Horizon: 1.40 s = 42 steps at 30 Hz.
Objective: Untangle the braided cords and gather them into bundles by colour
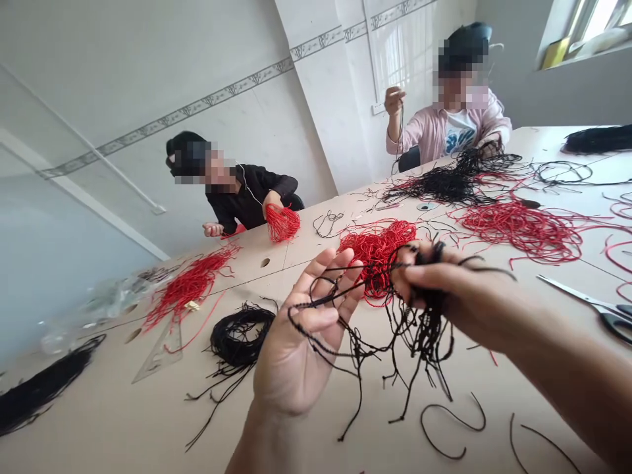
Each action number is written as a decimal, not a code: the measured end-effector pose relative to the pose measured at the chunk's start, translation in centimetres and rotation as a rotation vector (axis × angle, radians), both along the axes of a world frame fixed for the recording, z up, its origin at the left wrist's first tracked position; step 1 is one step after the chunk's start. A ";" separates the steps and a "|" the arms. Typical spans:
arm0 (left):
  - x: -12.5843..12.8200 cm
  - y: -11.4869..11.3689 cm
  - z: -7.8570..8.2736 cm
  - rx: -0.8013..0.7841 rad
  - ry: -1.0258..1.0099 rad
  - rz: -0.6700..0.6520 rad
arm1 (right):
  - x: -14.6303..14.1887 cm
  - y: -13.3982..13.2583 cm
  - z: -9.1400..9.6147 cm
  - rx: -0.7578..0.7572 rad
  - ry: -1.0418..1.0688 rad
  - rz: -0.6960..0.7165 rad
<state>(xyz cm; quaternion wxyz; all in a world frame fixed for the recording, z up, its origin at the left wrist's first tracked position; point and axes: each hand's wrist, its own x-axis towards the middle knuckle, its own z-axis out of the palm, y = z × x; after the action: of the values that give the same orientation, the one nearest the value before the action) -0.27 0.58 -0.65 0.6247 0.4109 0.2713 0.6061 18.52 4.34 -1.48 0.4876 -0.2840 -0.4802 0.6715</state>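
My left hand is open, with black cord looped across its fingers. My right hand grips the bunched cord above the table, near red cord.

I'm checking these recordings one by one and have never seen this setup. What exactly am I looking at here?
There is no machine here. This single picture comes from a camera worn on a person's head, looking down at their bare hands. The open left hand has thin black cords looped over its fingers, and the right hand pinches a bunch of them. On the beige table lie a tangle of red cord, a coil of black cord, scissors with black handles and a clear triangular ruler. Across the table, a person in a black top and a person in a pink jacket also handle cord.
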 end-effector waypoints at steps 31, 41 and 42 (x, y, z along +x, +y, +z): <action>-3.6 -0.9 3.7 -0.078 -0.249 0.157 | 1.8 5.1 -1.2 -0.260 0.206 -0.007; -3.0 -1.6 3.3 -0.008 -0.248 -0.046 | -5.9 0.3 -7.3 -0.475 -0.017 0.633; -2.8 -1.6 3.3 -0.014 -0.241 -0.053 | -6.2 -0.1 -7.3 -0.498 0.009 0.650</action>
<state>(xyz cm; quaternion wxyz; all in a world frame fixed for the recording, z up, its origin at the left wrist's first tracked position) -3.05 -0.99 2.64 0.6714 0.3376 0.1875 0.6325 12.36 4.24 -8.77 0.1686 -0.2241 -0.3654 0.8876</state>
